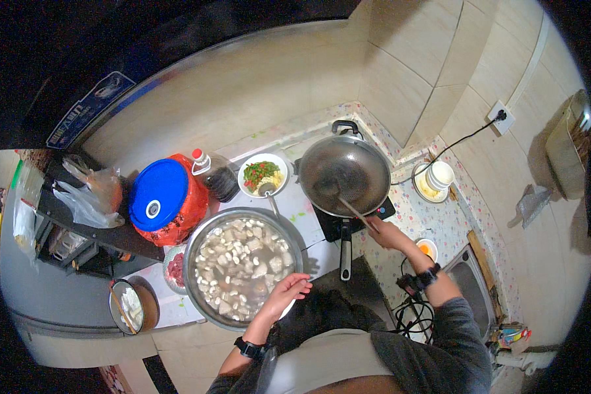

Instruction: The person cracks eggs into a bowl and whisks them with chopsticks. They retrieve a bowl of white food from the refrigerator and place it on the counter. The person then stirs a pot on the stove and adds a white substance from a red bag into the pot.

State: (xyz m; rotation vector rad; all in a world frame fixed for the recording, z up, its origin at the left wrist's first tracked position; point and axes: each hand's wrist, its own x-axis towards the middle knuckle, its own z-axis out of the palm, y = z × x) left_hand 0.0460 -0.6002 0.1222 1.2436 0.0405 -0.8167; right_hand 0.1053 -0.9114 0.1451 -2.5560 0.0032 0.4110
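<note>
My right hand grips the handle of a cooking utensil; its dark head rests inside the wok. The wok has a honeycomb-patterned inside and sits on a black induction cooker. Holding nothing, my left hand hovers by the right rim of a large steel basin, fingers loosely curled and apart. White beans and pale chunks lie in cloudy liquid in the basin. Behind it, a white plate carries chopped green and red peppers, minced garlic and a metal spoon.
A blue-lidded red container and a bottle of dark liquid stand at the back left. Raw meat and a pot lie further left. To the right are stacked bowls, an egg bowl, a power cord and a sink.
</note>
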